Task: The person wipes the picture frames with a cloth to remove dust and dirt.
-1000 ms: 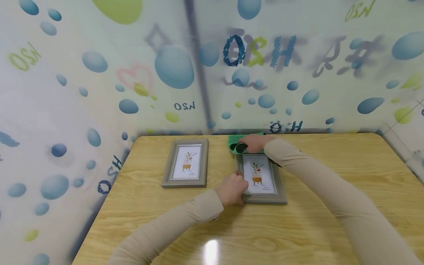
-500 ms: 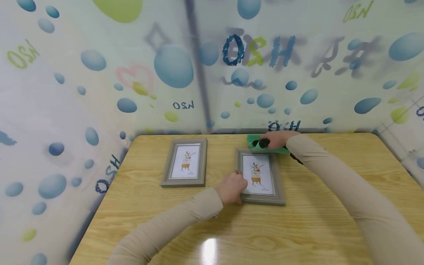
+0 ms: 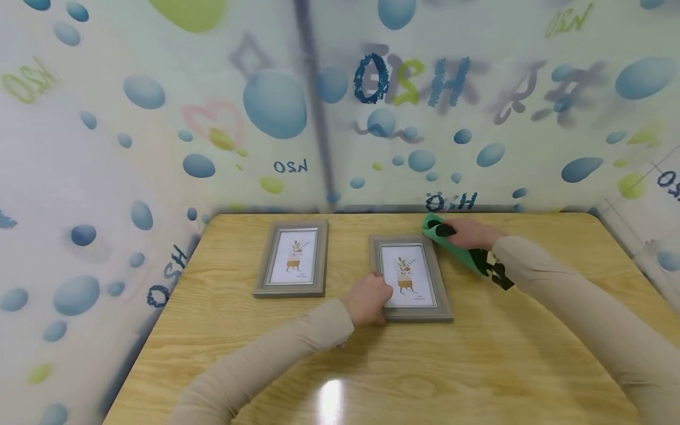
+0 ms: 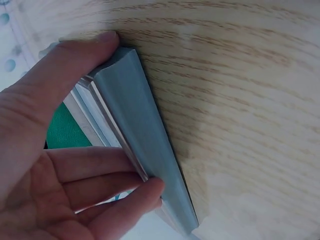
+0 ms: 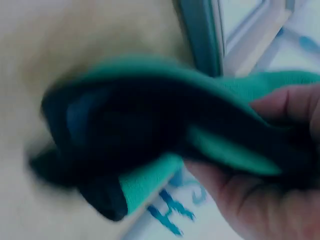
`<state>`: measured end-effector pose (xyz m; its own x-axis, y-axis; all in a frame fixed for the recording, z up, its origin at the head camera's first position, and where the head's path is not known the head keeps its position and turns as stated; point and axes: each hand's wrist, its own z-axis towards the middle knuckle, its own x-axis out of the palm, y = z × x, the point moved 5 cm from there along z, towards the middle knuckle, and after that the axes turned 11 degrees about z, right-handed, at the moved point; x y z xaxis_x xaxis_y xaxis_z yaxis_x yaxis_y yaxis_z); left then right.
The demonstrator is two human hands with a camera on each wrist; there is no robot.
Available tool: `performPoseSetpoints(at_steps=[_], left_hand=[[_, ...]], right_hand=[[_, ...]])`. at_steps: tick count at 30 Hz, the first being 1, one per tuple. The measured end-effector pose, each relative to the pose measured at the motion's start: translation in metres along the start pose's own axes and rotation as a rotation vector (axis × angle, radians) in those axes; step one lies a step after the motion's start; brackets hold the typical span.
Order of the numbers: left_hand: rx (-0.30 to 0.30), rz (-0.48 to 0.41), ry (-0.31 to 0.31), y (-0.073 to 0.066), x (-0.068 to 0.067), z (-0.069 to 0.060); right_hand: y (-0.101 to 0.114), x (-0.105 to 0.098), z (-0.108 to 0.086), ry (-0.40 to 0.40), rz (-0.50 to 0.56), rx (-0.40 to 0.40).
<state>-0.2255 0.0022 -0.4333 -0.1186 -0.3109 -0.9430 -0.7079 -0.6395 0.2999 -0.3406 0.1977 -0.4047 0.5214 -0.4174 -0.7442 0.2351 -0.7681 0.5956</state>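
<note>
Left hand (image 3: 369,298) gripping picture frame (image 3: 406,277), right hand (image 3: 471,233) outstretched, pinching green cloth (image 3: 463,255), apparently folded

The person wears long, plain beige sleeves; the left sleeve (image 3: 271,363) is close-fitting, with soft creases toward its near end and a straight-edged left cuff (image 3: 339,323) at its far end; a small dark bit (image 3: 342,344) at this cuff's near edge is too tiny to make out; the right sleeve (image 3: 576,298) matches, wrinkled beside the right cuff (image 3: 502,248); the left hand (image 3: 368,299) and right hand (image 3: 471,234) are bare.
</note>
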Motion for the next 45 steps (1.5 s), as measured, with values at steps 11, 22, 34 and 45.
performPoseSetpoints(at_steps=[11,22,34,45], left_hand=[[-0.010,-0.017,0.020,0.001,-0.001,0.001],[-0.034,-0.036,0.041,0.000,-0.002,0.001],[-0.019,-0.022,0.040,0.002,-0.004,0.001],[-0.012,-0.002,0.048,0.002,-0.003,0.001]], right_hand=[[0.000,0.015,0.001,-0.064,0.282,0.117],[0.004,0.049,-0.049,-0.063,0.459,0.176],[0.016,0.068,-0.080,-0.069,0.538,0.180],[0.008,0.037,-0.019,-0.076,0.647,0.298]])
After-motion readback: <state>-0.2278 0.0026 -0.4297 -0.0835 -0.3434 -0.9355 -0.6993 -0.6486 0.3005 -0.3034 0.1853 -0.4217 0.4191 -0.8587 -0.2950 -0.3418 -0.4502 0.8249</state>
